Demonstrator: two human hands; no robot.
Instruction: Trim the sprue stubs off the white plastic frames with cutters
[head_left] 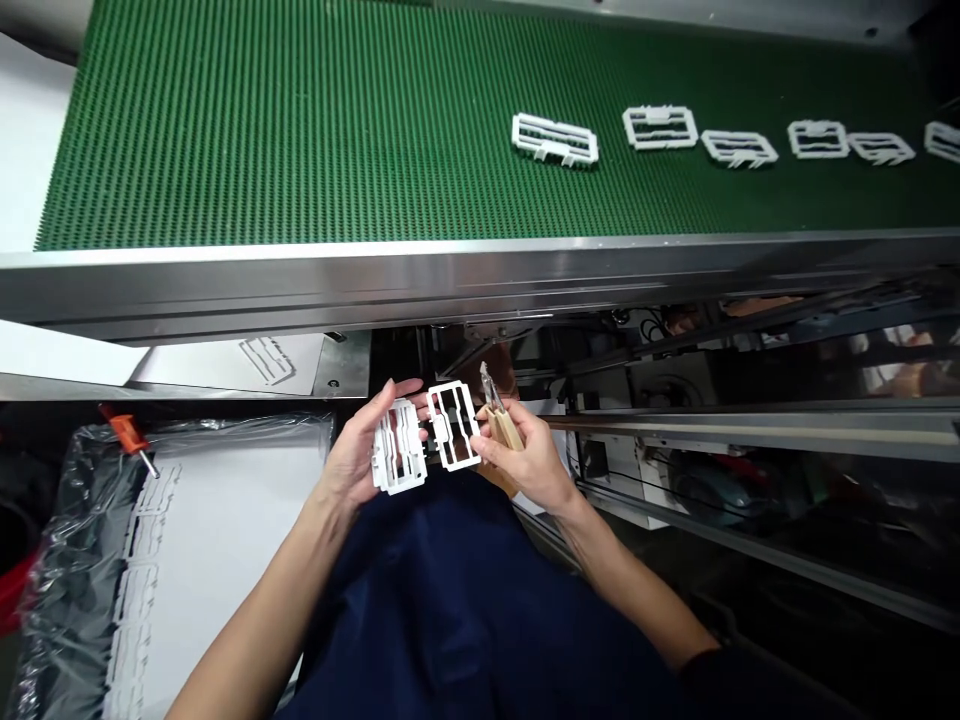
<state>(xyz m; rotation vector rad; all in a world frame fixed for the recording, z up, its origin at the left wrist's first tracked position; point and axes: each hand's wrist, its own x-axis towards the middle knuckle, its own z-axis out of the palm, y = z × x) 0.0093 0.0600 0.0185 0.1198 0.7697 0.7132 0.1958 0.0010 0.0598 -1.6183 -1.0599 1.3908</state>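
My left hand [358, 452] is closed around a small stack of white plastic frames [399, 448] below the conveyor. Just right of the stack, a single white frame [454, 426] is upright between my two hands, its right edge pinched by the fingers of my right hand [529, 455]. That same hand also holds cutters [504, 425] with pale tan handles, their metal jaws pointing up. The left fingertips reach behind the single frame's left edge; whether they touch it is hard to tell.
A green ribbed conveyor belt [285, 130] carries several white frames [555, 140] at right. Its metal edge [450, 285] crosses ahead of my hands. At lower left, a plastic-lined box [240, 530] holds white sheet and a row of frames; an orange-handled screwdriver [129, 434] lies on its rim.
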